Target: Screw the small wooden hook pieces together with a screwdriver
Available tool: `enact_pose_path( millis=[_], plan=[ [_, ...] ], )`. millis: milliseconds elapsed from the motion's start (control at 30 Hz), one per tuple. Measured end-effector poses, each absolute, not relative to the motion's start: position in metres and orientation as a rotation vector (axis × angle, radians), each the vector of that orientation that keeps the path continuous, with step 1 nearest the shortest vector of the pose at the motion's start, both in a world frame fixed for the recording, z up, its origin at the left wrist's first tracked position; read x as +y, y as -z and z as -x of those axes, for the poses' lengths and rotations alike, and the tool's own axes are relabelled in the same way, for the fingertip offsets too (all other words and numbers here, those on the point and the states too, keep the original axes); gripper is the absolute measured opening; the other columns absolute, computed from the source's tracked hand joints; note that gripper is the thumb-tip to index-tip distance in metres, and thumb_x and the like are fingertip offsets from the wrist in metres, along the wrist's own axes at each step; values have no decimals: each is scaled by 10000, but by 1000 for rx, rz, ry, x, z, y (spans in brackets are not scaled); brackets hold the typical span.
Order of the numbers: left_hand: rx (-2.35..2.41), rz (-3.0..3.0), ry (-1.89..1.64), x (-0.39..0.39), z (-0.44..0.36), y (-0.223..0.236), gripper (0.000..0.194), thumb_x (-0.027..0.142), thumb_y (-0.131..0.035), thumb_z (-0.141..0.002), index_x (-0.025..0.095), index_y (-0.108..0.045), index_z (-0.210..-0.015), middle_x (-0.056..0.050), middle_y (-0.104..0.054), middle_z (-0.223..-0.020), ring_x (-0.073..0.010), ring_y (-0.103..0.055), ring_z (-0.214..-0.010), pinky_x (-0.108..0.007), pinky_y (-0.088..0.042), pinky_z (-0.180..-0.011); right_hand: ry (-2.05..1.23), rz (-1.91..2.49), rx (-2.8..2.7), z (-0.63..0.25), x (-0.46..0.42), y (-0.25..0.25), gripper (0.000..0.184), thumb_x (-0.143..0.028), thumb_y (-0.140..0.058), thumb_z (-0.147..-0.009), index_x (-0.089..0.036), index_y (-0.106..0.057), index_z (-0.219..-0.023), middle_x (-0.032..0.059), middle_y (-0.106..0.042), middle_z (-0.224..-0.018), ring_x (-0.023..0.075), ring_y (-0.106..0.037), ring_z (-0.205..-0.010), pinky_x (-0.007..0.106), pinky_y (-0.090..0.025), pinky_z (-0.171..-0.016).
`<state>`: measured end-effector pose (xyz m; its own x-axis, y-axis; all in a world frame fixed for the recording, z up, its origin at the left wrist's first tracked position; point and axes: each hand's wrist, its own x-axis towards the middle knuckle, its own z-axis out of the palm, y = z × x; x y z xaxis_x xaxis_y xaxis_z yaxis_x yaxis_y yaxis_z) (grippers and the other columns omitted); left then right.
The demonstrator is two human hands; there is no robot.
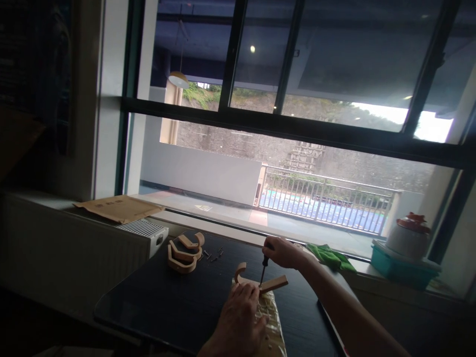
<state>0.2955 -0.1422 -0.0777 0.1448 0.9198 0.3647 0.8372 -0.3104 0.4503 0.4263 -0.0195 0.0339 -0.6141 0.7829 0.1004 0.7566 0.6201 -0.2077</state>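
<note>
On a dark table (156, 302) my right hand (283, 252) is closed round the handle of a small screwdriver (263, 271), held upright with its tip down on a curved wooden hook piece (260, 282). My left hand (241, 317) lies over the near end of that wooden piece, fingers curled down onto it. Under the piece is a clear plastic bag (273, 325) with small parts inside. Further left lie several more curved wooden pieces (184, 253) in a loose pile, with a few small dark screws (213, 255) beside them.
A white radiator (143, 233) and a brown cardboard envelope (119, 207) are at the left by the window sill. A green cloth (329, 257) lies on the sill, and a teal box (403, 270) with a white lidded jar (407, 235) stands at the right. A big window is behind.
</note>
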Motion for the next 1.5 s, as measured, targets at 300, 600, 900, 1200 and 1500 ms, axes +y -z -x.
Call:
enact_pose_path(
  millis=[300,600,900,1200,1500],
  plan=[
    [1807,-2232,-706,-145,-291,87,573,438,-451,-852,114,-491,-1324,-105,-415,-1421,-274,-295,-1340,-388,-158,-1135,-302,1265,-2692,-429,-17,-43,262,-378,-510,-906,-153,-592,-1013,17,-620,-869,124,-583,-697,301,-491,-647],
    [1787,-2215,-750,-147,-292,88,549,414,-469,-844,125,-510,-1310,-110,-432,-1407,-291,-312,-1330,-403,-163,-1134,-199,1302,-2615,-425,-23,-33,254,-343,-445,-897,-151,-601,-957,44,-627,-800,133,-529,-654,263,-383,-566],
    [1707,-2301,-787,-145,-288,92,617,476,-470,-861,145,-413,-1379,-90,-258,-1500,-279,-183,-1384,-420,-119,-1146,-275,1246,-2690,-425,-20,-43,214,-307,-513,-844,-170,-621,-966,34,-652,-824,117,-545,-636,237,-386,-557],
    [1731,-2275,-737,-147,-289,88,568,464,-465,-868,152,-468,-1342,-106,-312,-1474,-258,-217,-1378,-413,-90,-1146,-160,1293,-2603,-426,-21,-32,290,-393,-457,-861,-159,-622,-905,58,-641,-764,136,-506,-615,250,-331,-533],
    [1703,-2273,-721,-147,-289,88,558,479,-454,-878,182,-458,-1349,-96,-281,-1485,-253,-196,-1384,-428,-107,-1140,-209,1247,-2649,-428,-21,-40,233,-325,-489,-846,-168,-624,-952,46,-659,-804,130,-537,-631,232,-362,-541]
  ],
)
